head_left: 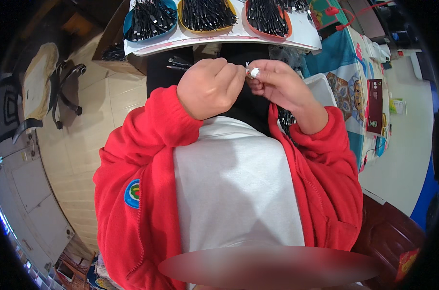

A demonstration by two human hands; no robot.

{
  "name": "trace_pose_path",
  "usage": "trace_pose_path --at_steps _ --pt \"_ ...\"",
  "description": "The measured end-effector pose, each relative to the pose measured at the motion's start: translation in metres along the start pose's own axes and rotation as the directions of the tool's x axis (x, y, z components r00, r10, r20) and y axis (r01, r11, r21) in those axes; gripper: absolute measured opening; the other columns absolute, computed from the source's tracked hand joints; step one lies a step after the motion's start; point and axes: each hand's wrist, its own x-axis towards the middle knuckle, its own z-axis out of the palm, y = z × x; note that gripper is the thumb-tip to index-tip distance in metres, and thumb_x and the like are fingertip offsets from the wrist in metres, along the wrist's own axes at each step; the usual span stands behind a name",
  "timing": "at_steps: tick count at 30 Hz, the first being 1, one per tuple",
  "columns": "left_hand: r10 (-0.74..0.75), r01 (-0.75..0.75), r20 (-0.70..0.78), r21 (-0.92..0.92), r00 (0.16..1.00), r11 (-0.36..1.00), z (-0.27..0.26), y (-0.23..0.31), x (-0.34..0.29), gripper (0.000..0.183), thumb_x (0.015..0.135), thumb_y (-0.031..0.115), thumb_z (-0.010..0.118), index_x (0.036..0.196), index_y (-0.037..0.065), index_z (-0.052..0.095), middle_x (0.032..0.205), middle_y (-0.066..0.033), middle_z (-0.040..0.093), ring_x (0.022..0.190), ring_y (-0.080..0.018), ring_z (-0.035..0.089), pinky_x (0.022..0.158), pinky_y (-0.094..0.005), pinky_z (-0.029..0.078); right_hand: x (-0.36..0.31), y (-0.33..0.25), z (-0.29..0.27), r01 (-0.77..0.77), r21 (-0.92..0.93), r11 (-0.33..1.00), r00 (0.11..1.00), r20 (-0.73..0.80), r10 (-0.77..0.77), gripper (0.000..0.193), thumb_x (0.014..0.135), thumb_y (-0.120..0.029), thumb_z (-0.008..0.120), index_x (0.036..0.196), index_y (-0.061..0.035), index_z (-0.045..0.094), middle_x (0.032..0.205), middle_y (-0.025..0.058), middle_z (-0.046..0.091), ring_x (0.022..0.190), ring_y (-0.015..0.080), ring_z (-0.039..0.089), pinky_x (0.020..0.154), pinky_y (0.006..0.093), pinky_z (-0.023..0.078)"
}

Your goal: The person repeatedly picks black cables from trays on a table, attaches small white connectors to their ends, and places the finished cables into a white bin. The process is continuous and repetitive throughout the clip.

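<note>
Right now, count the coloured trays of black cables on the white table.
3: blue tray left, yellow tray centre, orange tray right; more may lie beyond the picture's top edge.

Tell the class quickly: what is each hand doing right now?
Left hand: closed, holding black cable.
Right hand: closed in a pinch; what it grips is too small to tell.

a wheeled chair (39, 79) stands left, a patterned tablecloth (344, 95) lies right.

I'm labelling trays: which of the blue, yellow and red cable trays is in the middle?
The yellow tray; the blue tray lies to its left and the red tray to its right.
</note>
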Motion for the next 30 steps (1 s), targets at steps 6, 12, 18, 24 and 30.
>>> trace_pose_path --at_steps 6,12,18,24,30 --pt "-0.414 0.436 0.203 -0.662 0.887 0.610 -0.010 -0.004 -0.011 0.008 0.083 0.002 0.060 0.088 -0.002 0.064 0.073 -0.0119 0.062 0.061 -0.0214 0.058 0.057 -0.0249 0.046 -0.011 -0.004 -0.002 0.241 -0.362 0.900 0.961 -0.042 -0.274 0.016 0.089 -0.011 0.058 0.101 -0.0012 0.059 0.091 0.0038 0.059 0.079 0.0108 0.055 0.067 0.0222 0.043" --pt "-0.364 0.454 0.473 -0.880 0.803 -0.141 -0.010 -0.012 -0.013 0.014 0.089 0.005 0.058 0.097 -0.003 0.065 0.082 -0.0065 0.064 0.067 -0.0080 0.052 0.061 -0.0207 0.045 -0.006 -0.025 0.013 0.552 -0.757 0.351 0.734 0.241 -0.634 0.021 0.076 0.003 0.065 0.096 0.0001 0.060 0.091 0.0086 0.060 0.077 0.0157 0.057 0.066 0.0237 0.044" --pt "-0.338 0.473 0.598 -0.793 0.727 -0.384 -0.005 -0.013 -0.017 0.013 0.087 0.004 0.060 0.095 -0.005 0.063 0.077 -0.0073 0.062 0.064 -0.0086 0.054 0.059 -0.0201 0.045 -0.002 -0.021 0.013 0.643 -0.763 0.062 0.561 0.414 -0.717 0.023 0.067 0.005 0.067 0.088 -0.0024 0.061 0.085 0.0115 0.059 0.077 0.0270 0.057 0.068 0.0324 0.047" --pt "-0.339 0.273 0.481 -0.818 0.809 -0.507 0.000 -0.003 -0.023 0.016 0.085 0.008 0.062 0.093 -0.006 0.062 0.079 -0.0114 0.061 0.055 -0.0091 0.048 0.053 -0.0208 0.040 0.004 -0.030 -0.009 0.405 -0.914 -0.001 0.530 0.236 -0.815 0.023 0.074 -0.001 0.066 0.097 0.0002 0.060 0.094 0.0109 0.060 0.081 0.0217 0.059 0.072 0.0289 0.048" --pt "-0.314 0.245 0.483 -0.785 0.818 -0.569 0.002 -0.004 -0.022 0.015 0.085 0.004 0.061 0.096 -0.006 0.063 0.080 -0.0100 0.063 0.063 -0.0104 0.054 0.058 -0.0212 0.044 -0.013 -0.016 0.007 0.617 -0.772 0.151 0.578 0.316 -0.752 0.030 0.069 -0.006 0.073 0.097 -0.0025 0.065 0.096 0.0106 0.063 0.086 0.0253 0.061 0.074 0.0310 0.049"
